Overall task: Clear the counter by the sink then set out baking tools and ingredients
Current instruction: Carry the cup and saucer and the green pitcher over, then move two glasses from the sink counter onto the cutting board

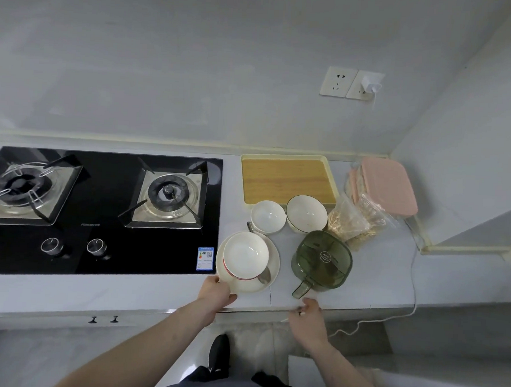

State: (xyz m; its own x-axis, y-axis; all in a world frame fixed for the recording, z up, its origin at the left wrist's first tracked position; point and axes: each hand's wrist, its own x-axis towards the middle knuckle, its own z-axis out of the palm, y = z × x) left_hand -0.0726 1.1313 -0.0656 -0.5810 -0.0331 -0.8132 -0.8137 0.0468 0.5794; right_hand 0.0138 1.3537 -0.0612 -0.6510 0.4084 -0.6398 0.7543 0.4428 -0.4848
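Stove [99,211]: a black glass two-burner gas hob set into the counter on my left, with two round knobs [50,246] along its near edge and a blue label [205,258] at its near right corner.
Wall sockets [338,81]: two white plates side by side on the far wall, to the right.
Charger [371,87]: a white plug sits in the right socket.
Cable [412,278]: a thin white lead runs from the charger down across the counter and over its near edge.
Cabinet pulls [104,320]: two small dark knobs under the counter edge, near left.
My shoe [219,354]: dark, on the floor below me.
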